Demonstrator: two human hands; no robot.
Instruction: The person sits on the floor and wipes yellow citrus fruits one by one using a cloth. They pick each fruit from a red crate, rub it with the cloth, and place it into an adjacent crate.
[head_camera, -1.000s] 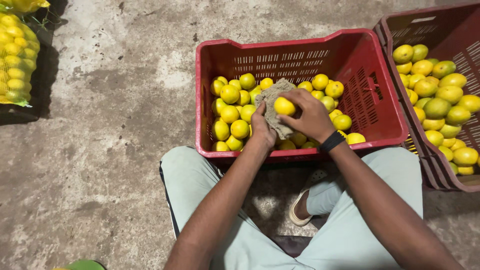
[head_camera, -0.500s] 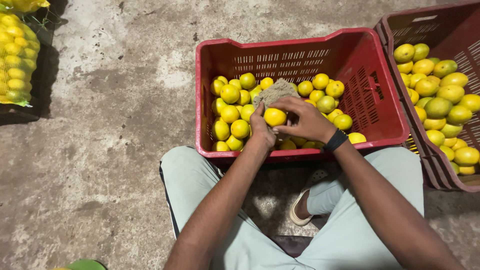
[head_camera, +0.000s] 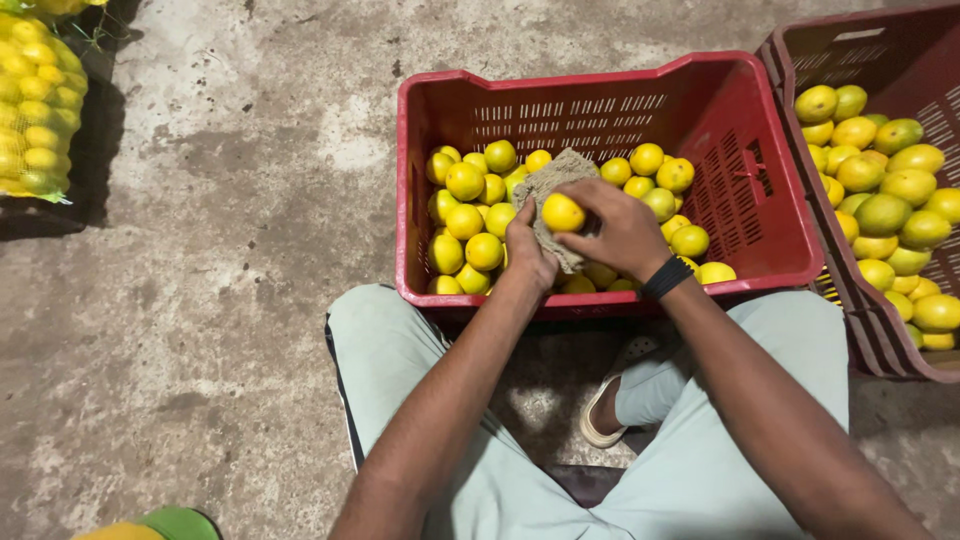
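My left hand (head_camera: 528, 255) holds a coarse brown cloth (head_camera: 549, 187) over the near part of a red plastic crate (head_camera: 600, 90). My right hand (head_camera: 620, 228) grips a yellow citrus fruit (head_camera: 562, 212) and presses it against that cloth. Both hands hover just above the heap of several yellow fruits (head_camera: 470, 215) lying in the crate. A black band sits on my right wrist (head_camera: 666, 277).
A second dark red crate (head_camera: 870, 60) full of yellow-green fruits (head_camera: 890, 190) stands at the right, touching the first. A yellow mesh sack of fruits (head_camera: 35, 110) lies at the far left on the concrete floor (head_camera: 200, 250). My legs and a sandal (head_camera: 600, 415) are below the crate.
The fruit in my right hand has turned slightly against the cloth. The hands stay in about the same place over the crate.
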